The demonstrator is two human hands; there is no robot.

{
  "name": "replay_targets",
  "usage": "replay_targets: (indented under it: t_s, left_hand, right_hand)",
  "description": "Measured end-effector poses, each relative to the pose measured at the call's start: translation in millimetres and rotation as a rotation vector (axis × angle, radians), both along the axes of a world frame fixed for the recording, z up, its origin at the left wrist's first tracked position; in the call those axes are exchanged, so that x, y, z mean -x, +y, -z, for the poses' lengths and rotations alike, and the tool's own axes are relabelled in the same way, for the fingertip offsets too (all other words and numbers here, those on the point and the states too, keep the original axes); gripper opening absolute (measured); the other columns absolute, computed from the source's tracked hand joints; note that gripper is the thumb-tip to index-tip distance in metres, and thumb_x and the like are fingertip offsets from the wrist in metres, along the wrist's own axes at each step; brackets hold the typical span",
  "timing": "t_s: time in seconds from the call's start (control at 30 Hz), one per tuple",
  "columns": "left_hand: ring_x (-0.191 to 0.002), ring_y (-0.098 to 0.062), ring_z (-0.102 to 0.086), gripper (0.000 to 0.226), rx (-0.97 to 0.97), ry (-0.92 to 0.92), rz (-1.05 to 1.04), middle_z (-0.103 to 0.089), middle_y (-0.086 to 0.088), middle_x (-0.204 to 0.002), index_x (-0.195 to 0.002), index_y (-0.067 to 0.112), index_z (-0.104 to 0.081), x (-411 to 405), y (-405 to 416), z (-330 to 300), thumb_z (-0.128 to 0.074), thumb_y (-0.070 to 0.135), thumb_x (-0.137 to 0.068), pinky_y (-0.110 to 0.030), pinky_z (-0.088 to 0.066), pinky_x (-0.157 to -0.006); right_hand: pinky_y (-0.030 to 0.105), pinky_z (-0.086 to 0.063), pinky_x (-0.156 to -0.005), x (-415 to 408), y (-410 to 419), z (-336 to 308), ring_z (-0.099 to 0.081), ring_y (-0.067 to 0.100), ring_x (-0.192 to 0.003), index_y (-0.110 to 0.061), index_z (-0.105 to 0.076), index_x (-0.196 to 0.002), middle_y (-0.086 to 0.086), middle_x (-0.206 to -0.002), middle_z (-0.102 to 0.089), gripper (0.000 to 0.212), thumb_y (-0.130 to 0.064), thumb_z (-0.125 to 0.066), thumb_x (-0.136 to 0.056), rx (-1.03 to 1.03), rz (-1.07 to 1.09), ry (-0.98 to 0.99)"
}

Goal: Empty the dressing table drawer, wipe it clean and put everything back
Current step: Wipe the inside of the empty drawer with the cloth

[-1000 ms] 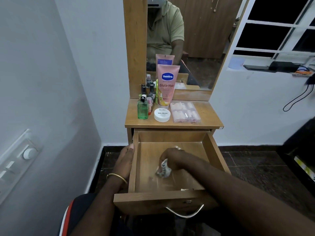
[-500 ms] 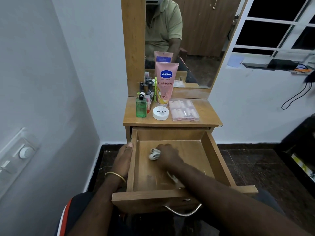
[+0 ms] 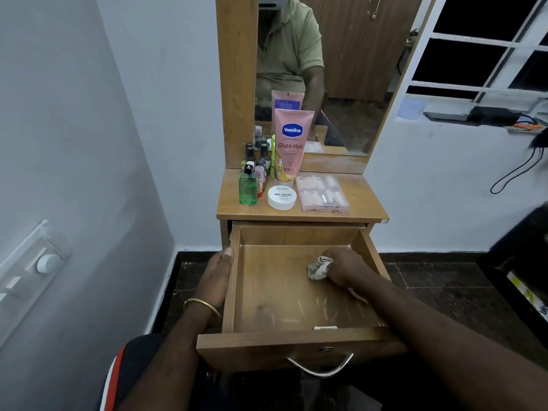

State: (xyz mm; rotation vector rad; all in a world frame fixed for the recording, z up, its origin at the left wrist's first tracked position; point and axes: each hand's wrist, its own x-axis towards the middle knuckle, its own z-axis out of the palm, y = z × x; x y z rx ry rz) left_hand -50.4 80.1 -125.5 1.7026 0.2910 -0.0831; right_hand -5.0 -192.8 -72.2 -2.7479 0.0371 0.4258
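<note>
The wooden drawer of the dressing table stands pulled out, with nothing in it but my hand and a cloth. My right hand presses a crumpled white cloth on the drawer floor at its far right. My left hand rests flat against the outside of the drawer's left wall. On the tabletop stand a pink Vaseline tube, a green bottle, a white nail polish remover tub, a clear box of pink items and several small nail polish bottles.
A mirror rises behind the tabletop and reflects a person in a green shirt. The white wall with a switch panel is close on the left. Dark tiled floor lies to the right, with a dark piece of furniture at the far right.
My right hand has swept the cloth from the drawer's near middle to the far left and now to the far right. My left hand has stayed on the drawer's side.
</note>
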Motion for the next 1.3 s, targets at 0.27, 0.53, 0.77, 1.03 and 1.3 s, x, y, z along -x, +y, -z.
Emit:
replay_targets:
  t_s: [0.27,0.53,0.77,1.03,1.3]
  left_hand:
    - [-0.1,-0.019,-0.065,0.045,0.023,-0.023,-0.021,-0.069,-0.002,-0.108,-0.12,0.023,-0.061,0,-1,0,-0.036,0.054,-0.099,-0.033,-0.048,-0.075]
    - [-0.099,-0.02,-0.066,0.048,0.024,-0.031,-0.011,-0.07,-0.002,-0.104,-0.116,0.023,-0.063,-1,1,4,-0.037,0.059,-0.098,-0.036,-0.049,-0.079]
    - [-0.101,-0.02,-0.064,0.049,0.009,-0.033,-0.006,-0.069,-0.002,-0.108,-0.12,0.023,-0.061,-1,1,2,-0.034,0.057,-0.099,-0.035,-0.048,-0.079]
    - [-0.098,-0.021,-0.066,0.05,0.005,-0.034,-0.013,-0.07,-0.004,-0.105,-0.116,0.02,-0.062,-3,1,6,-0.036,0.058,-0.098,-0.035,-0.048,-0.077]
    - [-0.096,-0.02,-0.067,0.052,0.004,-0.024,-0.007,-0.071,-0.003,-0.104,-0.116,0.022,-0.063,-2,-1,2,-0.033,0.06,-0.098,-0.035,-0.049,-0.075]
  right_hand:
    - [0.039,-0.041,-0.097,29,96,11,-0.048,0.032,-0.121,-0.014,-0.046,-0.132,0.011,-0.136,-0.044,0.046,-0.029,-0.062,-0.092,0.02,-0.141,-0.006]
    - [0.034,-0.049,-0.096,29,84,-8,-0.06,0.021,-0.111,-0.02,-0.072,-0.112,0.001,-0.119,-0.067,0.03,-0.009,-0.07,-0.085,0.151,-0.578,0.201]
    - [0.033,-0.048,-0.09,17,16,-3,-0.058,0.024,-0.116,-0.02,-0.057,-0.128,0.005,-0.129,-0.057,0.048,-0.034,-0.073,-0.085,0.06,-0.083,0.126]
    - [0.043,-0.042,-0.097,42,100,10,-0.047,0.031,-0.121,-0.017,-0.048,-0.132,0.008,-0.135,-0.047,0.048,-0.027,-0.068,-0.089,0.063,-0.373,0.109]
    - [0.04,-0.049,-0.098,31,55,-5,-0.06,0.026,-0.111,-0.02,-0.072,-0.111,0.005,-0.123,-0.064,0.037,-0.002,-0.072,-0.079,0.189,-0.72,0.269]
